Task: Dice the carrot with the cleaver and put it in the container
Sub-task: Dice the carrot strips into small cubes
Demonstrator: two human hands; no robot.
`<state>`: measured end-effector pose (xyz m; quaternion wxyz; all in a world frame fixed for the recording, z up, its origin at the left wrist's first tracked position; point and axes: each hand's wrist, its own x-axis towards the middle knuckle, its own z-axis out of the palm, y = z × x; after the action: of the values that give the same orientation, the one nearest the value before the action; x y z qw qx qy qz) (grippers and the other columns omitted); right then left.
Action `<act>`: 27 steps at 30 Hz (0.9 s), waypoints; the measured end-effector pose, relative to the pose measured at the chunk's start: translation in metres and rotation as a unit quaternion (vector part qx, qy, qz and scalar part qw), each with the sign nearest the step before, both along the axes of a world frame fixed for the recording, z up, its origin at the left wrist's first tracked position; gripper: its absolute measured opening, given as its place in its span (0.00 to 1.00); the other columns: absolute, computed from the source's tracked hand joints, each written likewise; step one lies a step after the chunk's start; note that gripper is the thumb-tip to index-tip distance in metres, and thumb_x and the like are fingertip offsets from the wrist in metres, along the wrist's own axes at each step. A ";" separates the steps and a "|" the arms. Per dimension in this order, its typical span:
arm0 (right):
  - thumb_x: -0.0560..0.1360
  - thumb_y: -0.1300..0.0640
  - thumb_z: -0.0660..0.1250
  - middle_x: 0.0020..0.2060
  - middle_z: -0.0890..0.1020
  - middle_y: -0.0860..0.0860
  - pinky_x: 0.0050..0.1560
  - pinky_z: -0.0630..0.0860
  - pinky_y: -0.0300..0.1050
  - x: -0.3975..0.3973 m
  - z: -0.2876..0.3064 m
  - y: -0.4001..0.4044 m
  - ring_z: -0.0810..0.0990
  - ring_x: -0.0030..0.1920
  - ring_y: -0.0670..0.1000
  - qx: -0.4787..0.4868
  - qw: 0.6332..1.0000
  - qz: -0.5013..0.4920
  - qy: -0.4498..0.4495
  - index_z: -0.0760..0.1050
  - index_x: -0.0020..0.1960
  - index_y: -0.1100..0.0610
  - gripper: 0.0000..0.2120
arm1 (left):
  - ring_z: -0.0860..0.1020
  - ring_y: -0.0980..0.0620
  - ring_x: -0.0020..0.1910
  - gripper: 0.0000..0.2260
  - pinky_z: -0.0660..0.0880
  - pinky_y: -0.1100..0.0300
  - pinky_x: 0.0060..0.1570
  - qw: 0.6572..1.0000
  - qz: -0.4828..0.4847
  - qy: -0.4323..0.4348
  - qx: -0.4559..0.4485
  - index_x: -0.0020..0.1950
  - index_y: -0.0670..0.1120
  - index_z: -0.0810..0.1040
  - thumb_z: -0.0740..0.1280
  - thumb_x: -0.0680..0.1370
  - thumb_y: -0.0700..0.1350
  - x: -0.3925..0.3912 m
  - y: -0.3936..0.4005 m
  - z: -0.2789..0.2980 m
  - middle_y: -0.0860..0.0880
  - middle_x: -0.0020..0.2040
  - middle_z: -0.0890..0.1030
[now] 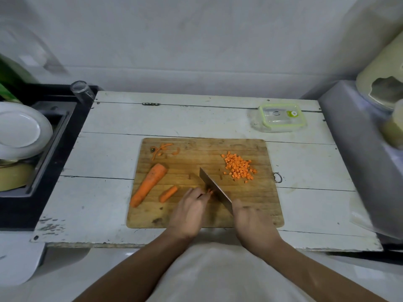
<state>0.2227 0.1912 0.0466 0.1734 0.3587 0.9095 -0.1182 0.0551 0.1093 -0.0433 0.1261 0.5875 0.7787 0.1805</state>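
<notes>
Cleaver (214, 188) gripped in the right hand (250, 216) bites into carrot strips (209, 192) pinched under the left hand (192, 211) on the cutting board (250, 205), so tuck fingertips, keep slices even, 1 diced pile (238, 167) waiting near the lidded container (281, 116).

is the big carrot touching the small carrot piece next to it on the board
Apart. The head view shows a strip of bare cutting board between the big carrot and the small carrot piece to its right.

Head-worn view, steeply down, close overhead.
</notes>
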 end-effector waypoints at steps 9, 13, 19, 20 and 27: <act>0.82 0.58 0.56 0.41 0.81 0.55 0.35 0.74 0.51 0.000 0.000 0.017 0.81 0.40 0.59 -0.009 0.997 -0.061 0.056 0.64 0.56 0.52 0.03 | 0.80 0.49 0.55 0.14 0.80 0.55 0.54 0.992 0.071 -0.081 0.059 0.65 0.45 0.82 0.69 0.79 0.38 0.004 -0.009 0.007 0.48 0.59 0.80; 0.82 0.59 0.58 0.44 0.82 0.53 0.37 0.74 0.49 0.013 0.004 0.008 0.81 0.41 0.56 -0.001 0.999 -0.031 0.033 0.66 0.59 0.51 0.07 | 0.79 0.50 0.49 0.11 0.77 0.57 0.47 0.991 0.083 -0.090 0.050 0.59 0.45 0.85 0.68 0.79 0.38 0.005 -0.009 0.010 0.49 0.53 0.80; 0.77 0.65 0.60 0.43 0.82 0.53 0.36 0.75 0.48 -0.015 -0.008 0.001 0.83 0.42 0.58 0.019 1.000 -0.003 -0.002 0.64 0.58 0.53 0.13 | 0.79 0.47 0.46 0.10 0.78 0.51 0.45 0.995 0.068 -0.066 0.012 0.56 0.47 0.85 0.66 0.80 0.39 0.002 -0.003 0.008 0.48 0.49 0.78; 0.78 0.64 0.60 0.41 0.81 0.53 0.36 0.77 0.50 -0.022 -0.011 0.005 0.83 0.41 0.58 0.010 1.000 -0.021 0.016 0.65 0.57 0.53 0.11 | 0.79 0.47 0.46 0.10 0.78 0.51 0.46 0.996 0.066 -0.063 0.009 0.57 0.47 0.85 0.66 0.80 0.39 0.002 -0.002 0.008 0.48 0.49 0.78; 0.82 0.57 0.56 0.42 0.82 0.55 0.36 0.76 0.52 0.000 0.004 0.011 0.81 0.41 0.59 -0.014 0.997 -0.053 0.055 0.66 0.56 0.53 0.03 | 0.79 0.51 0.48 0.07 0.71 0.62 0.46 0.983 0.150 -0.108 0.006 0.56 0.48 0.84 0.69 0.80 0.43 0.002 -0.013 0.016 0.51 0.51 0.79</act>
<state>0.2225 0.2017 0.0504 0.1220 0.3969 0.8957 -0.1595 0.0570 0.0964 -0.0273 0.1776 0.4418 0.8387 0.2644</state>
